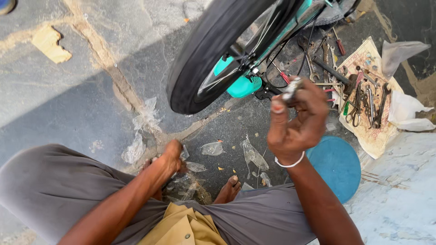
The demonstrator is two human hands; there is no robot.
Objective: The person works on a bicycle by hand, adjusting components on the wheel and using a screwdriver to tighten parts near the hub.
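My right hand (297, 120) is raised in front of me, fingers closed around a small metal tool (292, 88) whose silvery tip sticks out near the bicycle's axle. The bicycle wheel (213, 54) has a black tyre and teal frame parts (243, 84), with black cables running along it. My left hand (171, 156) reaches down to the ground between my knees, resting among crumpled clear plastic scraps (200, 165); whether it grips any is hidden. My bare toes (230, 186) show beside it.
A sheet of paper (372, 131) at right carries several wrenches, pliers and scissors (363, 97). A round blue lid (338, 165) lies under my right forearm. White cloths (404, 111) lie at far right. Cracked grey pavement (81, 90) spreads to the left.
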